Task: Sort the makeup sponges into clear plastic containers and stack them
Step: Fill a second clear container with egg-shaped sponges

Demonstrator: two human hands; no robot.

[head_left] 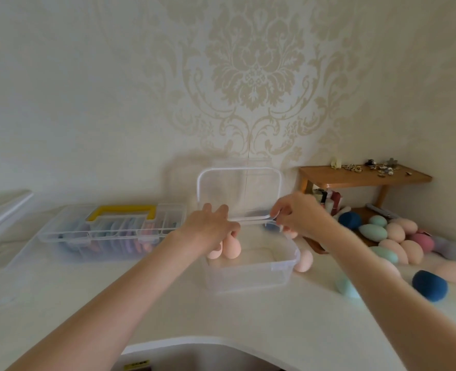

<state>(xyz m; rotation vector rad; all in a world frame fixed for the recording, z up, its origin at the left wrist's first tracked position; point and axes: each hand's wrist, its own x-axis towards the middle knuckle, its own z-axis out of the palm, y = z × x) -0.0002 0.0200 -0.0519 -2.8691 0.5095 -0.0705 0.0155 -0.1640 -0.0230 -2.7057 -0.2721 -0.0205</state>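
A clear plastic container [275, 269] stands open in the middle of the white table, with peach sponges [232, 247] at its left inner side. Its clear lid [239, 188] stands tilted up at the back. My left hand [208, 226] grips the lid's near edge on the left. At the edge's right end, my right hand [296, 212] pinches the lid. A peach sponge [303, 261] lies just outside the container's right wall. Loose peach, mint, pink and navy sponges [398, 236] are heaped at the right.
A shut clear box with a yellow handle [122, 212], full of flat pastel puffs, sits at the left. A small wooden shelf [363, 178] with trinkets stands at the back right, bottles beneath it. A navy sponge [430, 289] and a mint sponge [346, 286] lie near my right forearm.
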